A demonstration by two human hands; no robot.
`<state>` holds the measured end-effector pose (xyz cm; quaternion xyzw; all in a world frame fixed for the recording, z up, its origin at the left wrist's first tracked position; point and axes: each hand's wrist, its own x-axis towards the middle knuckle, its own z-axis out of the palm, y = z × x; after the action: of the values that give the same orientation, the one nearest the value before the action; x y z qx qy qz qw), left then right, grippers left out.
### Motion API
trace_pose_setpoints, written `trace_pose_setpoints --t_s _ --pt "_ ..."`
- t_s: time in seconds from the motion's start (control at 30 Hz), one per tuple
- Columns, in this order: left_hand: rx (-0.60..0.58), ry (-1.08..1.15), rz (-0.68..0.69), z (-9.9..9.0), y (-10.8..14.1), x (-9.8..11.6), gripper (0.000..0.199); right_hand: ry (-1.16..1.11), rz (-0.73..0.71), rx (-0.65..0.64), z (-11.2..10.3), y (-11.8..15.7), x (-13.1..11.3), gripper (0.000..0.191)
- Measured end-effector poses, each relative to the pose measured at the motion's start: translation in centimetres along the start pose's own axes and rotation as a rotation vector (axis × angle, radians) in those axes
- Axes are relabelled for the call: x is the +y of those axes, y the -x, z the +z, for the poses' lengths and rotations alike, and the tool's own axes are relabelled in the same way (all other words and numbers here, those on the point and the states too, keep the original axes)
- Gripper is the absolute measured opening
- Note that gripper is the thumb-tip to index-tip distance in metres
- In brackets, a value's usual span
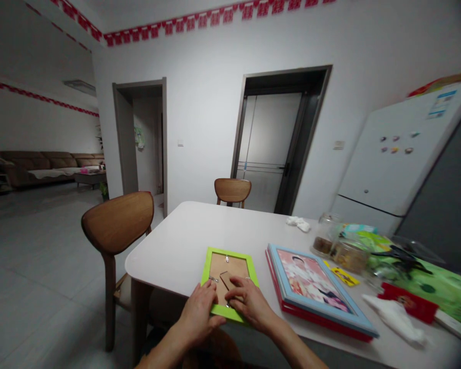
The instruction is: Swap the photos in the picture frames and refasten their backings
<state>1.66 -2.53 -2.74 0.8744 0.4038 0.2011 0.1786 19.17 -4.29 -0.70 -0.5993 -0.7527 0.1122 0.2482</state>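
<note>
A lime-green picture frame [206,274] lies face down at the near edge of the table, its brown backing board [217,262] showing. Small metal clips sit along the inner edges, one of them a top clip [227,259]. A brown support leg [226,279] with a dark edge slants across the board. My left hand [200,310] is closed on the frame's lower left side, fingers on top and thumb by the bottom edge. My right hand [251,302] bends over the lower right part, fingers curled near the leg and the bottom clip; what they pinch is hidden.
Right of the green frame lies a stack topped by a blue-framed photo [311,279], with red beneath. Beyond are glass jars [325,236], crumpled tissue [298,223], a red packet [409,302] and green bags [438,284]. Wooden chairs [119,223] stand left and behind the white table [176,230].
</note>
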Motion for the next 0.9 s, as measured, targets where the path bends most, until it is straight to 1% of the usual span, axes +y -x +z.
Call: trace_pose_setpoints --t_s 0.1,0.23,0.43,0.53,0.6,0.67,0.7,0.8,0.9 --pt "0.007 0.007 -0.007 0.1 0.0 -0.2 0.033 -0.030 0.002 0.004 0.1 0.1 0.2 0.019" --pt "0.028 0.022 -0.015 0.0 0.2 0.0 0.031 -0.093 -0.003 -0.019 0.0 0.1 0.4 0.020" --pt "0.033 0.025 -0.027 -0.2 0.3 0.3 0.025 -0.070 0.047 0.062 0.8 0.0 0.1 0.014" --pt "0.023 0.025 -0.022 -0.1 0.2 0.2 0.035 -0.062 0.040 0.106 1.0 -0.1 0.4 0.015" --pt "0.027 0.023 -0.022 -0.1 0.2 0.0 0.047 -0.040 0.074 0.185 0.9 -0.4 0.9 0.021" --pt "0.032 0.019 -0.024 0.0 0.2 0.0 0.057 0.032 0.126 0.272 0.7 -0.7 1.7 0.028" --pt "0.031 0.017 -0.025 0.0 0.2 0.0 0.061 0.084 0.148 0.292 0.5 -0.8 2.1 0.029" --pt "0.025 0.019 -0.032 0.0 0.2 -0.1 0.065 0.233 0.181 0.251 0.2 -1.2 3.2 0.028" --pt "0.025 0.034 -0.034 0.1 0.1 -0.3 0.065 0.311 0.226 0.210 0.1 -1.4 3.9 0.027"
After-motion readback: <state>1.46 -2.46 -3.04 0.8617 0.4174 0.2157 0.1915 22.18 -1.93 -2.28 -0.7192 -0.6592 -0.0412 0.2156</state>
